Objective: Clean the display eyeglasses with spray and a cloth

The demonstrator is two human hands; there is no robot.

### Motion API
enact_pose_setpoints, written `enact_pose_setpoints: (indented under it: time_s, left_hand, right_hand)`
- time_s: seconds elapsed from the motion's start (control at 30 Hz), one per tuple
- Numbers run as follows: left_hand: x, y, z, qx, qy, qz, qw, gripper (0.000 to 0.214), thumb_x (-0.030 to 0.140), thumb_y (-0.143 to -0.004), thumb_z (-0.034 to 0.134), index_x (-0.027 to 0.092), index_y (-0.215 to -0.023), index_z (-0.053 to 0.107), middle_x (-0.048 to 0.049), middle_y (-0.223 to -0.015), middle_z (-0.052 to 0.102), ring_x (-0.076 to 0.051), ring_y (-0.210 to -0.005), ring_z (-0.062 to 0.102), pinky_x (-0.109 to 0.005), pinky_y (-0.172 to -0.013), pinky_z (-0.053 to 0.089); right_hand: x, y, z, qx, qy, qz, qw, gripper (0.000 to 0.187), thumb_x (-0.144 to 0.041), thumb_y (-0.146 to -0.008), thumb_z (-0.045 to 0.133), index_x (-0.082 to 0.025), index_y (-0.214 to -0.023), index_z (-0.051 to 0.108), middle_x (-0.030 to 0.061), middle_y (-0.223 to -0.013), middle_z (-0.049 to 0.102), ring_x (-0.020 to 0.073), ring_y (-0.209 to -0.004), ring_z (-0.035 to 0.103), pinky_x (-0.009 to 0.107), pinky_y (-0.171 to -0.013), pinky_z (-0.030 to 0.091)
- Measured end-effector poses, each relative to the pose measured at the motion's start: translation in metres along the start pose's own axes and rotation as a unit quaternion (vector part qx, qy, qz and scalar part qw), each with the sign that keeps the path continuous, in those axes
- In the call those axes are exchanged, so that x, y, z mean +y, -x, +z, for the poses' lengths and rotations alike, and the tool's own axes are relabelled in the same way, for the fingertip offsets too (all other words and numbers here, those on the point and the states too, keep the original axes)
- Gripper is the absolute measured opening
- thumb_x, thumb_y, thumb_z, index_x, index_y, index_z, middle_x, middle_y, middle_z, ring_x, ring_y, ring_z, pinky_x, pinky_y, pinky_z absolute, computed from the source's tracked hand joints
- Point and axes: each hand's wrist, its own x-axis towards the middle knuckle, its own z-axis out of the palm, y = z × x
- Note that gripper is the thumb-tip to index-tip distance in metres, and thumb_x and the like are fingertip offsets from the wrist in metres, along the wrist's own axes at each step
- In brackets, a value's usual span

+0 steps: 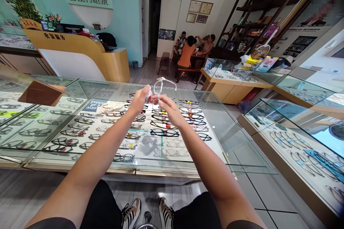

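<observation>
I hold a pair of clear-framed glasses (161,86) up above a glass display counter (228,128). My left hand (140,99) is closed around one side of the frame, with something small and white pinched against the lens. My right hand (168,108) pinches the lower part of the frame from the other side. One temple arm of the glasses sticks out to the right. Under the counter glass lie several rows of spectacle frames (163,132) on white trays.
A wooden mirror stand (40,93) sits on the counter at left. More glass cases (301,132) run along the right. A yellow reception desk (80,53) stands behind. Three people sit at a table (192,52) at the back. My shoes (149,213) show below.
</observation>
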Motion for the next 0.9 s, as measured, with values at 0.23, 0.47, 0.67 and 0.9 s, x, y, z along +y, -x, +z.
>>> enact_pose_setpoints:
  time_s: [0.23,0.47,0.67,0.9]
  left_hand:
    - [-0.001,0.007,0.001,-0.009,-0.105,0.051,0.993,0.076,0.092,-0.095,0.047,0.023,-0.063,0.054,-0.0025,-0.062,0.051,-0.019,-0.062,0.046,-0.037,-0.065,0.035]
    - [-0.001,0.009,0.002,-0.031,-0.13,0.047,0.99,0.078,0.096,-0.092,0.044,0.023,-0.065,0.054,-0.0021,-0.062,0.051,-0.02,-0.064,0.044,-0.036,-0.066,0.033]
    - [-0.008,-0.014,-0.028,0.077,-0.037,0.02,0.996,0.081,0.101,-0.088,0.044,0.024,-0.071,0.059,-0.005,-0.066,0.057,-0.021,-0.064,0.055,-0.037,-0.068,0.043]
    - [-0.037,-0.038,-0.085,0.238,-0.109,-0.02,0.965,0.047,0.067,-0.102,0.055,0.024,-0.084,0.055,-0.0047,-0.082,0.061,-0.022,-0.08,0.06,-0.036,-0.081,0.05]
  right_hand:
    - [0.013,-0.005,-0.012,0.076,-0.049,0.037,0.995,0.047,-0.065,-0.104,0.06,-0.031,-0.134,0.072,0.0068,-0.132,0.081,0.0274,-0.12,0.074,0.043,-0.104,0.057]
    - [0.015,-0.006,-0.012,0.069,-0.061,0.037,0.995,0.044,-0.064,-0.105,0.059,-0.032,-0.133,0.072,0.006,-0.132,0.081,0.028,-0.12,0.075,0.044,-0.103,0.058]
    - [0.01,-0.005,-0.012,0.064,-0.101,0.049,0.992,0.043,-0.06,-0.104,0.061,-0.031,-0.135,0.072,0.0074,-0.135,0.082,0.0287,-0.121,0.076,0.044,-0.102,0.059]
    - [0.005,-0.004,-0.01,0.072,-0.079,0.054,0.993,0.048,-0.063,-0.104,0.058,-0.031,-0.137,0.072,0.0084,-0.138,0.082,0.029,-0.121,0.076,0.046,-0.102,0.061]
